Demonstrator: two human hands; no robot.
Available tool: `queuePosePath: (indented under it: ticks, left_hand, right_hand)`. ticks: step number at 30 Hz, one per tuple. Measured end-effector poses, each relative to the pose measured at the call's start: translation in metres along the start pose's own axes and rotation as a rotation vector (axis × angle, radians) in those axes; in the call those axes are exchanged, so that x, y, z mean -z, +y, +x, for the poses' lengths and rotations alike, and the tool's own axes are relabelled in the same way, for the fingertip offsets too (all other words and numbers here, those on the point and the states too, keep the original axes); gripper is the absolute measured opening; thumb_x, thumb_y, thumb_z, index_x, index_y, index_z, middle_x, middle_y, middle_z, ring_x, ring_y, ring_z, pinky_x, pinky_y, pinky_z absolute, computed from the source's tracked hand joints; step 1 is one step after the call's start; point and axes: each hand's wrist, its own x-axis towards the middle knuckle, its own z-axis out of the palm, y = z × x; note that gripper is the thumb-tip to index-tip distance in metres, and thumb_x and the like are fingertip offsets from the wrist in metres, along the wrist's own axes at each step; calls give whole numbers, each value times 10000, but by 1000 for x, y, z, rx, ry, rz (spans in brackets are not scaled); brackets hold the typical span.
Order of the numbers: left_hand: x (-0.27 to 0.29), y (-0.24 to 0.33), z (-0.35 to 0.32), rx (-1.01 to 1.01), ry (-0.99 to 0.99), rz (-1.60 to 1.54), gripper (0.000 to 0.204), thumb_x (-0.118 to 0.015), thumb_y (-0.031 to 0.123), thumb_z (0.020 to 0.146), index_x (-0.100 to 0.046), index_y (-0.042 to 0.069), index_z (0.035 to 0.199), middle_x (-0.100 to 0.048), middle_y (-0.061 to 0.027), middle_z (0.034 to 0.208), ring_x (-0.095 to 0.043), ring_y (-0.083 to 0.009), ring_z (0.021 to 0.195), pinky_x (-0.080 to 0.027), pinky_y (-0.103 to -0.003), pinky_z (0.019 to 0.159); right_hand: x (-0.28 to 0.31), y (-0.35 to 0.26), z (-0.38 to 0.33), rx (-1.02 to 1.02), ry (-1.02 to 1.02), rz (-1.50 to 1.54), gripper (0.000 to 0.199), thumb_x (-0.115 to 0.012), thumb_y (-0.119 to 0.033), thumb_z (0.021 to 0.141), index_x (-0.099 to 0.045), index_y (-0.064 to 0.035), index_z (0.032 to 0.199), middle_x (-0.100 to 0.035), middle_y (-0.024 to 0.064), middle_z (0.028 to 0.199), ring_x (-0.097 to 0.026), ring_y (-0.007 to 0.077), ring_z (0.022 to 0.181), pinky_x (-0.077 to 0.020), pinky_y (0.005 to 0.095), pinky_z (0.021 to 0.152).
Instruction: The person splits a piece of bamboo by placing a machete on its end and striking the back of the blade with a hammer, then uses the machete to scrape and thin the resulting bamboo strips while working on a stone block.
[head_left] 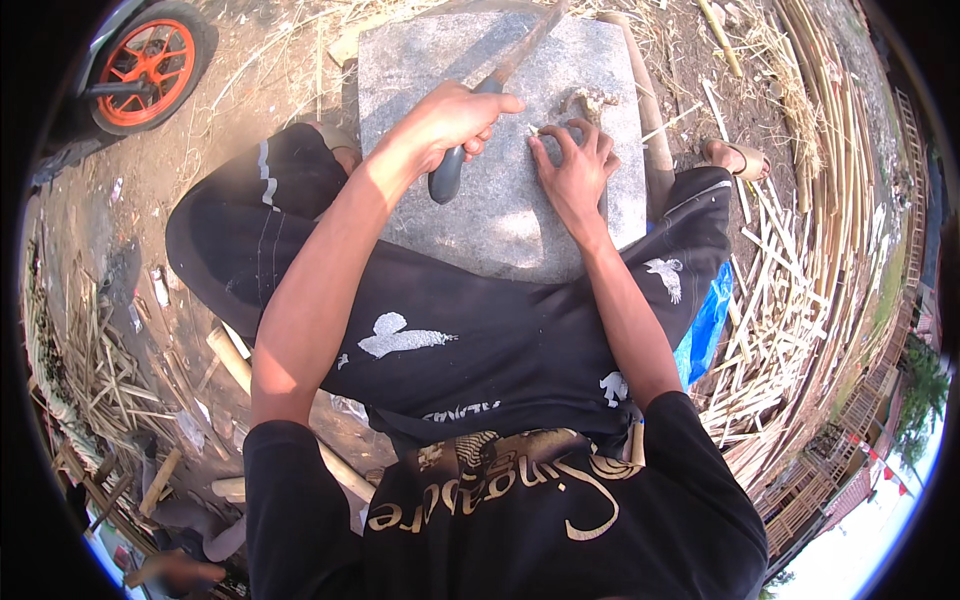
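Observation:
A machete (516, 55) with a dark handle is gripped in my left hand (450, 125), its long brown blade slanting away to the upper right over a grey stone slab (470, 235). My left thumb lies stretched along toward the blade. To its right, my right hand (578, 175) rests on the slab with bent fingers. Thumb and index tips come close together at a small pale bit (533, 130), too small to name. Just beyond those fingers lies a knotted, pale twisted piece (590, 98), which the hand partly hides.
My legs in black trousers (470, 340) fold around the slab. A wooden pole (655, 130) runs along its right side. Split bamboo strips (770, 320) pile up at the right, more scraps (100, 370) at the left. A motorbike wheel (150, 65) stands far left; a blue plastic sheet (708, 320) lies near my right leg.

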Motion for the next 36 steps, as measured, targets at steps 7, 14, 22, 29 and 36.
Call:
queuePosePath:
  ticks: [7, 14, 22, 29, 36]
  left_hand:
    - [-3, -2, -1, 2, 16, -8, 368, -758, 361, 848, -570, 78, 708, -477, 30, 575, -409, -44, 441, -329, -236, 411]
    - [-2, -4, -4, -29, 12, 0, 388, -746, 343, 862, -545, 90, 649, -473, 11, 548, -424, -59, 440, -339, -255, 415]
    - [-4, -2, -8, -22, 18, 8, 417, -738, 340, 866, -498, 114, 610, -461, -1, 541, -416, -78, 441, -339, -274, 420]
    - [-3, -4, -8, -13, -2, 12, 410, -734, 338, 870, -493, 116, 623, -454, -1, 539, -416, -78, 440, -340, -272, 415]
    - [-3, -6, -7, -33, 12, -15, 406, -744, 339, 863, -507, 109, 628, -454, 4, 534, -416, -65, 435, -338, -259, 401]
  right_hand:
    - [-9, 1, 3, -26, 15, -15, 204, -712, -378, 863, -743, -223, 991, -562, 66, 1244, -428, 324, 1216, -306, 555, 957]
    - [-9, 2, 1, 1, 10, -22, 173, -687, -335, 890, -739, -216, 1003, -565, 37, 1231, -433, 303, 1207, -309, 549, 943]
    - [-8, 1, 0, 39, 40, 13, 150, -666, -277, 910, -741, -190, 1007, -581, 30, 1193, -456, 287, 1170, -319, 539, 916]
    - [-10, 3, -1, 62, 60, 11, 142, -673, -255, 902, -743, -174, 995, -605, 13, 1142, -486, 274, 1124, -326, 527, 893]
    - [-14, 2, 4, 33, 85, 24, 111, -675, -222, 891, -760, -158, 924, -633, 17, 1057, -512, 272, 1088, -330, 536, 890]
